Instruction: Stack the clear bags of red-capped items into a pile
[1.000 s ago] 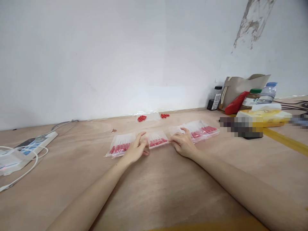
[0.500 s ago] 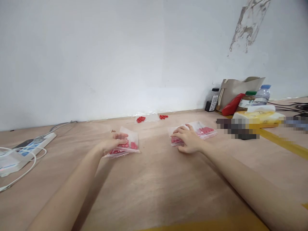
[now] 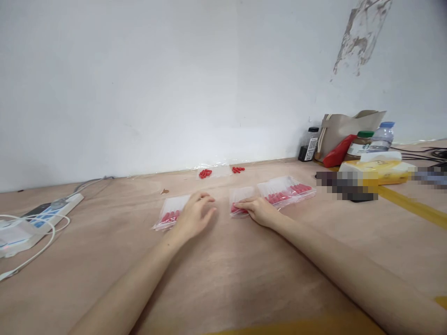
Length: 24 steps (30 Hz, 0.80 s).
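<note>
My left hand point(image 3: 196, 215) hovers low over the table with fingers loosely bent and thumb apart, holding nothing. It partly covers the right side of a clear zip bag point(image 3: 178, 203) with red capsule-like pieces point(image 3: 170, 216) along its near edge. My right hand point(image 3: 261, 211) has its fingers together on the near part of another zip bag point(image 3: 242, 193) of red pieces; whether a fingertip is under the bag cannot be seen. Just right of that hand lie overlapping zip bags point(image 3: 274, 187) with more red pieces.
By the wall lie loose red pieces point(image 3: 205, 173) on clear plastic and a second small group point(image 3: 238, 170). A power strip point(image 3: 66, 207) with white cables is at left. At right stand a dark bottle point(image 3: 308, 145), a grey bag point(image 3: 344, 130), a jar point(image 3: 361, 145) and a tissue pack point(image 3: 391, 173).
My left hand has let go of the left bag, which lies flat, and moved right. My right hand has slid its bag left, apart from the overlapping bags.
</note>
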Tool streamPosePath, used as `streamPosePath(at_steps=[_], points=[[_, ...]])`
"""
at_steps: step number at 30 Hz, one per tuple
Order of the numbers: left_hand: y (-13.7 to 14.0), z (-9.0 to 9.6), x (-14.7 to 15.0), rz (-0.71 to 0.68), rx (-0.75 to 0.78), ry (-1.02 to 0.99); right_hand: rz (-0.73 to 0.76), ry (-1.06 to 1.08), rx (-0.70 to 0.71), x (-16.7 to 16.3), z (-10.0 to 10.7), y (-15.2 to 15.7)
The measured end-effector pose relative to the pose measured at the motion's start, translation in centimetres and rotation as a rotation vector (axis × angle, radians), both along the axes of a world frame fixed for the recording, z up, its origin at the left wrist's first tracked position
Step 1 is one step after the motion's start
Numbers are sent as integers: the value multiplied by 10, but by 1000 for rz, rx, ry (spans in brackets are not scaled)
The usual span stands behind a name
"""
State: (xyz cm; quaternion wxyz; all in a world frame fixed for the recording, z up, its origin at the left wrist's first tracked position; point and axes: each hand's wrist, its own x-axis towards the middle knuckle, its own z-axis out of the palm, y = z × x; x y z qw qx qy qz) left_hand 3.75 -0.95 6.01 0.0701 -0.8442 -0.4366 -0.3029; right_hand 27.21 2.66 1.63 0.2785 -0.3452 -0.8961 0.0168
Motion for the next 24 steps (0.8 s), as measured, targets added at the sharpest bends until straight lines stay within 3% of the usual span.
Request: streamPosePath(at_steps=[3, 6, 11, 15, 20, 24], points=[[-10, -17, 18, -115, -53, 7, 135, 44, -18, -10, -2, -2], [-13, -29, 21, -130, -45, 18, 140, 27, -26, -1, 1, -4], [-7, -36, 15, -192, 130, 270, 144, 25, -9, 29, 5, -7], [-1, -37, 10, -205, 305, 499, 73, -7, 164, 32, 3, -6], [3, -38, 6, -167, 405, 536, 74, -185, 478, 22, 0, -5], [6, -39, 1, -193, 454, 563, 44, -250, 621, 18, -2, -3]])
